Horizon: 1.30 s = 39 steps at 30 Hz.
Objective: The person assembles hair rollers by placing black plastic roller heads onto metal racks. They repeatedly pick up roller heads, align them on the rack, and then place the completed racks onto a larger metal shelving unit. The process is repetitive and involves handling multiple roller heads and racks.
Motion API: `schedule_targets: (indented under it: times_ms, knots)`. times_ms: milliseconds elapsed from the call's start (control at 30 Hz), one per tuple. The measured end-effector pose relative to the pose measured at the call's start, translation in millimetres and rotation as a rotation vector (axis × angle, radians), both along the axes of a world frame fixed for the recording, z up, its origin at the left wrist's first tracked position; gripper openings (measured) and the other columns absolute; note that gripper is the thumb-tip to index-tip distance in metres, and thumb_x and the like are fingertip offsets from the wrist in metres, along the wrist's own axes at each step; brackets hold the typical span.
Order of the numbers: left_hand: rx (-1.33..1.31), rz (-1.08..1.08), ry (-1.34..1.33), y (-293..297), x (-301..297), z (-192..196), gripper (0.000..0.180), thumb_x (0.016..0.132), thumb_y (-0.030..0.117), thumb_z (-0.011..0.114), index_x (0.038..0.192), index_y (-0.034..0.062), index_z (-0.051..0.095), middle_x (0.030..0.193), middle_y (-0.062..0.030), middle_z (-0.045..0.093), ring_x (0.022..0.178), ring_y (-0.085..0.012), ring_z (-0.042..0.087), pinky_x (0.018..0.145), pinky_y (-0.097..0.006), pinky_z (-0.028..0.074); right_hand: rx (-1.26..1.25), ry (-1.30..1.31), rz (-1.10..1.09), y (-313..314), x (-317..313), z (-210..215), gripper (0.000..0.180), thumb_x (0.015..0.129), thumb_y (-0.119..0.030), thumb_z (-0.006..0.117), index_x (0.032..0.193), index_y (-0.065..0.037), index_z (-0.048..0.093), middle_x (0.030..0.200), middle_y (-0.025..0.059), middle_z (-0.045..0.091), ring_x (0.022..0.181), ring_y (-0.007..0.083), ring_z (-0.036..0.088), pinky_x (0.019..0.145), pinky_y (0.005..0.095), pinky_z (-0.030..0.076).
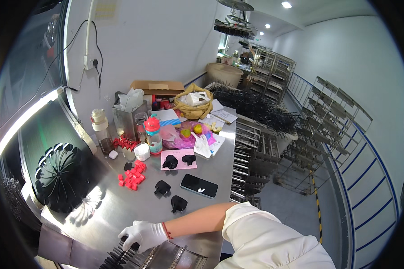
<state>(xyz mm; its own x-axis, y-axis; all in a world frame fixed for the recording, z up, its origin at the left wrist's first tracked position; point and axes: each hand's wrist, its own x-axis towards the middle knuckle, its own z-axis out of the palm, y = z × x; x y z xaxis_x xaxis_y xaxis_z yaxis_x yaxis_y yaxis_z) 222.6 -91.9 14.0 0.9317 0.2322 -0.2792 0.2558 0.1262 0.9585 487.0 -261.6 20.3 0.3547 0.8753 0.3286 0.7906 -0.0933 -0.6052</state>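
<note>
My right hand (144, 236), in a white glove, reaches in from the lower right to the front of the metal table. Its fingers are curled over a small black part (133, 246), pinched at the end of a row of thin black pieces (114, 260). That row sits by a metal rack with bars (180, 258), cut off by the lower edge. Beyond my wrist lie two black moulded parts (162, 188) and a dark phone (199, 185). Two more black parts rest on a pink sheet (178, 154). My left hand is out of view.
Red blocks (132, 175) are heaped mid-table, near a drink bottle with a red lid (153, 134). A round stack of black blades (60, 177) stands at the left under a lit lamp (27, 119). Metal racks (321, 130) stand to the right, past the table's edge.
</note>
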Motion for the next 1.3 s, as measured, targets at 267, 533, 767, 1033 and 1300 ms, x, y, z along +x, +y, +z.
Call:
schedule_targets:
  times_ms: [267, 533, 767, 1033, 1300]
  knots:
    - [-0.041, 0.008, 0.221, 12.6, -16.9, 9.8, 0.052, 0.106, 0.027, 0.053, 0.149, -0.0016, 0.046, 0.13, -0.0252, 0.066, 0.106, -0.0301, 0.071, 0.089, -0.042, 0.058, -0.086, -0.12, 0.083, -13.2, 11.8, 29.4, 0.046, 0.069, -0.031, 0.085, 0.113, -0.025, 0.075, 0.14, 0.0115, 0.064, 0.105, 0.0313, 0.071, 0.084, 0.0439, 0.056]
    - [-0.055, 0.003, 0.045, -2.0, 11.5, 37.1, 0.033, 0.105, 0.017, 0.054, 0.13, -0.0028, 0.064, 0.099, -0.013, 0.075, 0.085, -0.019, 0.072, 0.078, -0.029, 0.056, -0.18, -0.269, -0.126, -53.9, 25.0, 35.1, 0.062, 0.079, -0.034, 0.081, 0.137, -0.021, 0.064, 0.138, 0.0178, 0.061, 0.117, 0.0351, 0.065, 0.094, 0.0466, 0.054]
    - [1.247, -0.039, -0.687, -9.9, 96.6, 69.5, 0.06, 0.082, 0.02, 0.08, 0.136, 0.0056, 0.06, 0.127, -0.0166, 0.066, 0.116, -0.0389, 0.064, 0.101, -0.048, 0.051, -0.303, -0.634, -0.253, -57.5, -4.7, 52.5, 0.079, 0.076, -0.045, 0.082, 0.144, -0.016, 0.054, 0.14, 0.0192, 0.055, 0.123, 0.0333, 0.056, 0.095, 0.0454, 0.047]
    - [1.608, -0.38, -0.301, -2.2, 101.3, 46.5, 0.095, 0.076, 0.034, 0.083, 0.153, 0.0001, 0.038, 0.154, -0.0193, 0.048, 0.145, -0.039, 0.042, 0.121, -0.061, 0.023, -0.186, -0.203, 0.163, -84.3, -154.8, 24.7, 0.037, 0.091, -0.037, 0.071, 0.113, -0.008, 0.07, 0.101, 0.0124, 0.073, 0.089, 0.0286, 0.071, 0.075, 0.0408, 0.058]
    - [1.637, -0.277, 0.133, 47.9, 27.1, 96.6, 0.083, 0.092, 0.043, 0.073, 0.153, -0.0015, 0.04, 0.15, -0.025, 0.05, 0.142, -0.0423, 0.044, 0.117, -0.051, 0.037, -0.251, -0.247, -0.011, -82.9, -170.4, 40.7, 0.031, 0.089, -0.039, 0.061, 0.082, -0.014, 0.076, 0.075, 0.012, 0.072, 0.071, 0.0342, 0.072, 0.061, 0.0498, 0.056]
